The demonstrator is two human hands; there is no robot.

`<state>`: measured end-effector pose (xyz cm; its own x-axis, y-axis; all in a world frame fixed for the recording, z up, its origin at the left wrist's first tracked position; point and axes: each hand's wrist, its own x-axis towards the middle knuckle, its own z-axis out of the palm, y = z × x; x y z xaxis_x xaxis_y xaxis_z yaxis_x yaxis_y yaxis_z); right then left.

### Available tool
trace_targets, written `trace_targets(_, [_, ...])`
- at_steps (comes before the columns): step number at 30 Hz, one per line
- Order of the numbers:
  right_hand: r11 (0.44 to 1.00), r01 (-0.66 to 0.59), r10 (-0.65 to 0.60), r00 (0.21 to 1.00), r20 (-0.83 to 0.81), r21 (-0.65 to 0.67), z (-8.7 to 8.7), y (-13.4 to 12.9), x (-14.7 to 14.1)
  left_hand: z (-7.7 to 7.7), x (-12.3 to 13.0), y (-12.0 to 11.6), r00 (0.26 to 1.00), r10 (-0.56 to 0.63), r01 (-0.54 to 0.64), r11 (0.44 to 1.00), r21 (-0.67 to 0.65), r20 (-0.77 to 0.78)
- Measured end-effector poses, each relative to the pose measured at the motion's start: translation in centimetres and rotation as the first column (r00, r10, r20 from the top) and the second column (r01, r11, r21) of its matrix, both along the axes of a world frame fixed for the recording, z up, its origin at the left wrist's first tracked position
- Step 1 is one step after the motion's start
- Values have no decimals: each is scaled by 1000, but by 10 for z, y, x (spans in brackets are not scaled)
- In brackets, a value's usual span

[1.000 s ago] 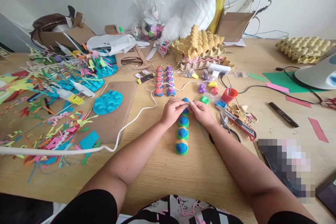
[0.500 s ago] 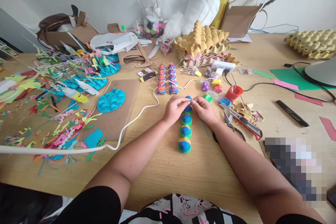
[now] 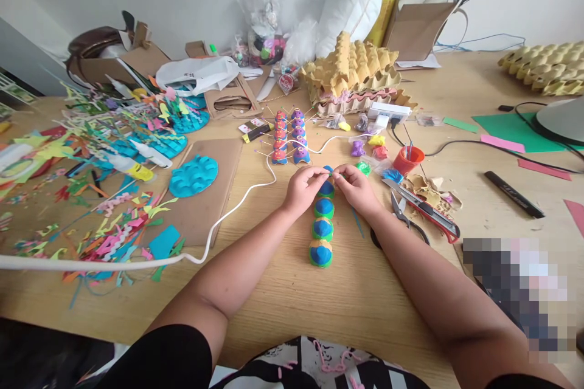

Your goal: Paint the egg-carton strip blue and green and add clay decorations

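A row of egg-carton cups (image 3: 322, 229), painted blue and green with bare tan patches, runs away from me along the table. Over its far end, my left hand (image 3: 306, 189) and my right hand (image 3: 354, 189) meet fingertip to fingertip. Both are closed in a pinch, thumbs against forefingers. Whatever lies between the fingertips is too small and covered to make out. Just beyond my hands stand two finished-looking rows, a red-and-blue caterpillar (image 3: 280, 137) and a purple-and-blue one (image 3: 299, 137), with thin sticks poking out. Green clay (image 3: 364, 168) in a bag lies beside my right hand.
Scissors (image 3: 399, 214) and a red utility knife (image 3: 422, 209) lie by my right forearm, near a red cup (image 3: 407, 160). A white cable (image 3: 214, 228) crosses the left side. Paper scraps (image 3: 109, 237) and a blue carton piece (image 3: 194, 175) lie left; egg trays (image 3: 351, 67) stand behind.
The camera view has shifted slightly, so things at the right sit a little farther right. My hands stay pinched together over the row's far end, with only slight finger movement.
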<state>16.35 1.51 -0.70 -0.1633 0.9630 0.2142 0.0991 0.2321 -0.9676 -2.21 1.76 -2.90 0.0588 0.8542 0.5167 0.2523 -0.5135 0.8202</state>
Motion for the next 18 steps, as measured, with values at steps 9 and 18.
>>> trace_targets(9, [1000,-6,7,998,63,-15,3,-3,0,2,-1,1,999,-5,7,999,-45,35])
trace_targets(18, [999,-1,4,997,79,-41,4,-3,0,1,-1,0,999,4,1,994,-106,43])
